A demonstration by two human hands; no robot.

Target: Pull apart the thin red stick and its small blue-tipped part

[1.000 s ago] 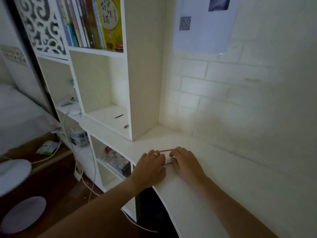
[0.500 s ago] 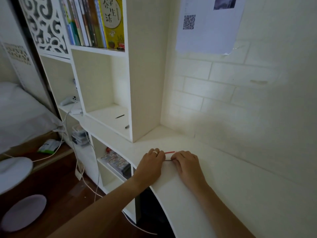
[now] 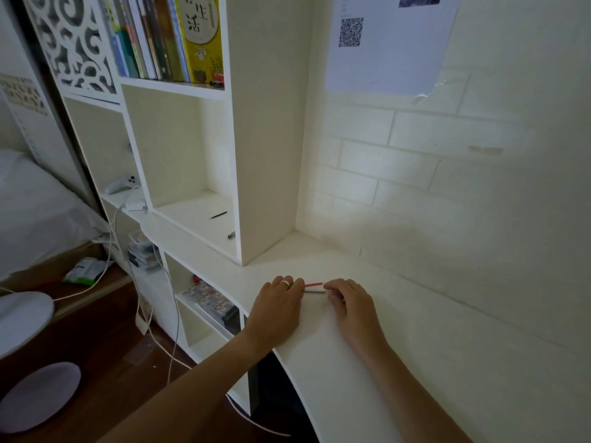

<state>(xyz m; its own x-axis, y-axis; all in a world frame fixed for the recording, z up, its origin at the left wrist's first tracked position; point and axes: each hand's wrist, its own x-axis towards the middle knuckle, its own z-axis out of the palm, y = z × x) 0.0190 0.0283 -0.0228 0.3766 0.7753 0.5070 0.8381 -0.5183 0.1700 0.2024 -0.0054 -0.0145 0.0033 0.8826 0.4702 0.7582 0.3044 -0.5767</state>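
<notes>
Both hands lie knuckles-up on the white desk [image 3: 415, 362]. My left hand [image 3: 278, 303], with a ring on one finger, and my right hand [image 3: 350, 303] each hold an end of two thin sticks. Between the fingertips show a red stick [image 3: 314, 284] and, just nearer to me, a dark stick [image 3: 315, 292], lying side by side. The ends of both sticks are hidden under the curled fingers of both hands.
A white bookshelf [image 3: 265, 139] stands at the left, with books [image 3: 166, 36] on top and a thin pen [image 3: 218, 215] in a cubby. The brick-patterned wall [image 3: 431, 174] carries a paper with a QR code [image 3: 350, 32]. Cables [image 3: 160, 321] hang by the lower shelves; a bed [image 3: 35, 215] is at far left.
The hands have drawn slightly apart along the sticks, so more of the red and the dark stick shows between them. The camera has tilted a little.
</notes>
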